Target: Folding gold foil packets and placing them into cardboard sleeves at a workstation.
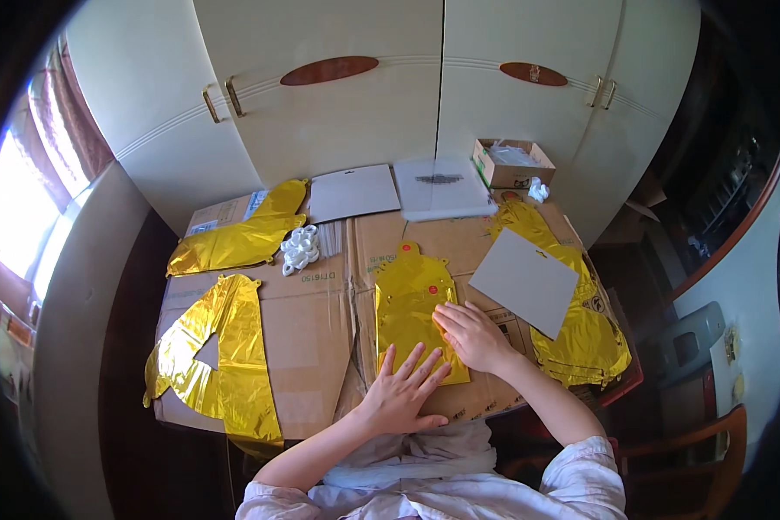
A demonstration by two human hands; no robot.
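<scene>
A gold foil balloon (414, 303), folded into a flat, roughly rectangular shape with a narrow tab at its far end, lies on the cardboard in front of me. Two small red round spots show on it. My left hand (403, 397) rests on its near edge with fingers spread. My right hand (474, 338) lies flat over its right side, fingers stretched out and close together. Neither hand grips anything. Just right of the folded foil is a pale grey card (524, 284) with a hanging slot, lying partly over a pile of gold foil balloons (574, 355).
Flattened cardboard (312, 347) covers the table. On the left lie an A-shaped gold foil balloon (241, 347) and another gold foil piece (243, 243), beside white ribbon coils (300, 250). Grey cards (354, 192), clear plastic sleeves (442, 192) and an open carton (500, 176) stand along the back, before cabinet doors.
</scene>
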